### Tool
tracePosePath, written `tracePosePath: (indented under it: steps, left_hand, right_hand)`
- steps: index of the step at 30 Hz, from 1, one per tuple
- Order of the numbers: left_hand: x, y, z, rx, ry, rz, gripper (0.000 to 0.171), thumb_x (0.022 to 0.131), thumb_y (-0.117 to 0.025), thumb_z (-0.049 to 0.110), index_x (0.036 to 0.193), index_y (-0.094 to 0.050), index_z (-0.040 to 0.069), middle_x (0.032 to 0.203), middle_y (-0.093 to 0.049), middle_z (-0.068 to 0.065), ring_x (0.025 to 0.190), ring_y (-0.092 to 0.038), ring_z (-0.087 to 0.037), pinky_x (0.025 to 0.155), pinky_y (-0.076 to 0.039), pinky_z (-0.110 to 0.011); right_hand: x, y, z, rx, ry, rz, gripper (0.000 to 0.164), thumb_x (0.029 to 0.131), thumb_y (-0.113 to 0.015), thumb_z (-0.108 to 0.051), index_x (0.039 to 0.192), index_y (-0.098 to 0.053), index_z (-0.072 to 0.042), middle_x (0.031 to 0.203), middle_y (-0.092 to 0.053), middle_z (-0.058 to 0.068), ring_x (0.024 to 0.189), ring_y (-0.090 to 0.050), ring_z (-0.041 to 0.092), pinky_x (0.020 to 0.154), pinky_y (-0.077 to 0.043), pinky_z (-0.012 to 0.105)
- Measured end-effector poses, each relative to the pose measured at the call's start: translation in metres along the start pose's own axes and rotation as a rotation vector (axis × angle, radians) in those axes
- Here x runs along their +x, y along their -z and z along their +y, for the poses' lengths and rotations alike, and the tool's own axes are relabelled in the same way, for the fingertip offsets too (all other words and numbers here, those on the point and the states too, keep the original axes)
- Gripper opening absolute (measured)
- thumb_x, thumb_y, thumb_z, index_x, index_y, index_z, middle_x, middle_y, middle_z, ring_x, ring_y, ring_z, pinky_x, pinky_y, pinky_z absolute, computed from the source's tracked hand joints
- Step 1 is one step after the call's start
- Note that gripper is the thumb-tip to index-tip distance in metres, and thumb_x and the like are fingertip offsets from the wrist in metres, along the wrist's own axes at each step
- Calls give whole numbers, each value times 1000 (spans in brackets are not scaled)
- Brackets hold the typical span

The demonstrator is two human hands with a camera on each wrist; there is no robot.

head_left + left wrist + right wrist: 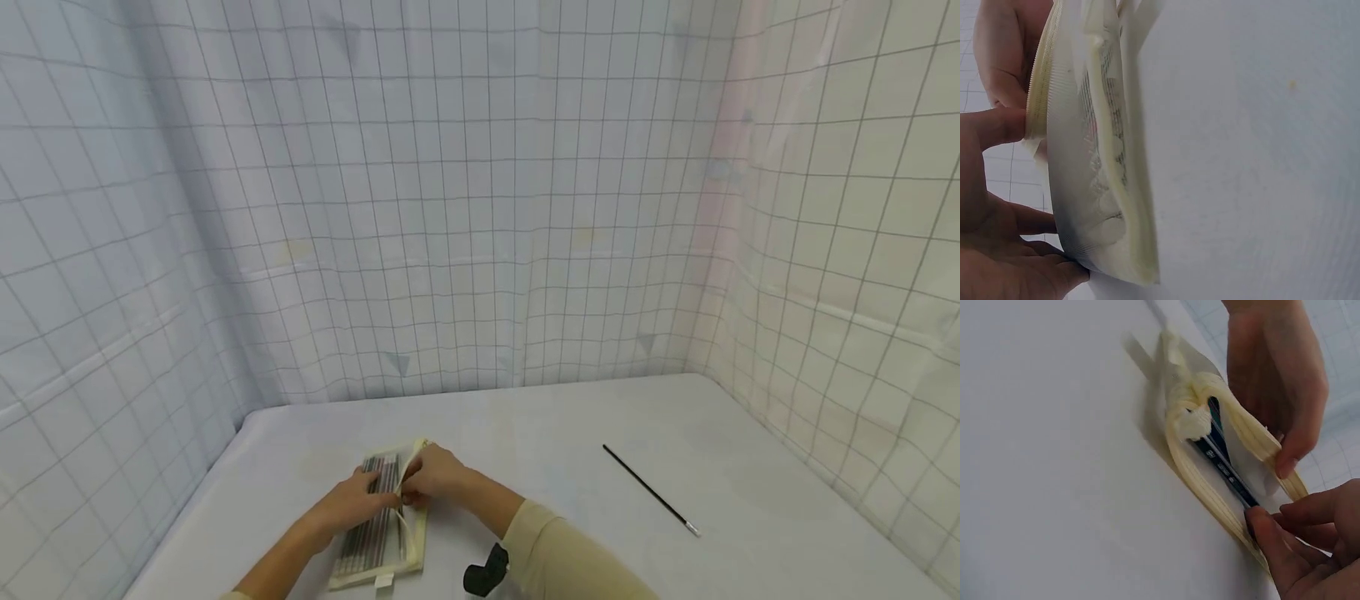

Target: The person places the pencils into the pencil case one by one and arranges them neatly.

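A flat see-through zip pouch [420, 546] with cream edging lies on the table, a row of pencils [367, 533] showing through its face. My left hand [347, 504] spreads over the pouch, its thumb [1288, 464] gripping the zipper edge and holding the mouth apart. At the gaping mouth my right hand [437, 473] pinches the end of a dark pencil [1225, 465] between thumb and fingers; the pencil's other end is inside the pouch. In the left wrist view, the left fingers press on the mesh face [1072, 206].
A slim black pencil [651, 489] with a pale end lies by itself to the right on the white table [540, 433]. A small black object [486, 572] is beside the right sleeve. Gridded white curtains [480, 208] surround the table at the back and sides.
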State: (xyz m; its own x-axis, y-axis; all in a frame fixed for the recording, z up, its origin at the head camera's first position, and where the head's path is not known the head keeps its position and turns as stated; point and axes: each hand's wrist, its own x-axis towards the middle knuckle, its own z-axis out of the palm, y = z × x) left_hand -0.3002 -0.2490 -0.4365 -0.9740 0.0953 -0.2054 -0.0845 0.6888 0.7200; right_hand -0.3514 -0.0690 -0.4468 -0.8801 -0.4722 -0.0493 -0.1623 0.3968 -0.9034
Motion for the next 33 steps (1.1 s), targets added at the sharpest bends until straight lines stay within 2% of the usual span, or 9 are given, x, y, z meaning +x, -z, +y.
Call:
tracePosePath:
  steps: [5, 8, 12, 16, 19, 24, 28, 33]
  left_hand:
    - [0, 0, -1, -4, -1, -3, 98, 92, -71, 50, 152, -32, -17, 157, -9, -47, 141, -18, -67, 104, -30, -77]
    - [-1, 2, -1, -3, -9, 2, 96, 93, -70, 50, 150, -33, -18, 156, -11, -48, 140, -19, -67, 105, -30, -77]
    - [0, 2, 0, -16, -10, 8, 97, 92, -70, 52, 148, -35, -19, 155, -21, -46, 139, -27, -64, 104, -33, -75]
    - [1, 2, 1, -23, -5, 0, 99, 91, -71, 53, 148, -35, -20, 156, -21, -46, 139, -28, -64, 103, -35, -74]
    - [1, 1, 1, 2, -12, 5, 99, 91, -71, 53, 148, -35, -19, 155, -17, -48, 139, -25, -66, 103, -34, -75]
    - [1, -3, 2, 56, -28, 32, 97, 91, -71, 52, 146, -37, -20, 154, -16, -50, 137, -25, -68, 103, -34, -75]
    - [1, -3, 4, 89, -37, 37, 96, 91, -71, 51, 145, -39, -21, 152, -18, -51, 136, -28, -68, 103, -35, -75]
    - [1, -3, 4, 116, -25, 32, 96, 91, -71, 51, 145, -38, -20, 153, -15, -51, 137, -23, -69, 105, -31, -76]
  right_hand:
    - [0, 10, 3, 315, -99, -118, 16, 97, -63, 7, 109, -73, 7, 83, -75, 14, 67, -70, 15, 60, -59, 25]
    - [-1, 11, 3, 423, -130, -135, 23, 97, -60, 9, 119, -67, 8, 87, -74, 16, 73, -73, 18, 66, -61, 29]
    - [-1, 7, 3, 477, -137, -148, 23, 95, -59, 10, 117, -67, 9, 86, -73, 15, 72, -71, 18, 68, -62, 31]
    - [-2, 6, 2, 462, -145, -137, 20, 94, -62, 10, 113, -66, 8, 86, -71, 15, 71, -69, 18, 63, -60, 30]
    - [-5, 10, 1, 429, -145, -124, 24, 94, -64, 9, 118, -65, 8, 90, -72, 15, 77, -71, 21, 63, -59, 31]
    - [-10, 25, 1, 354, -128, -137, 28, 94, -68, 4, 122, -67, 4, 97, -75, 13, 87, -74, 25, 69, -60, 36]
    - [-14, 37, 2, 274, -107, -132, 27, 95, -69, 0, 122, -70, 0, 99, -75, 10, 90, -74, 25, 73, -61, 39]
    - [-21, 53, 5, 228, -92, -128, 27, 95, -70, -1, 122, -71, 0, 99, -75, 9, 91, -74, 26, 76, -61, 41]
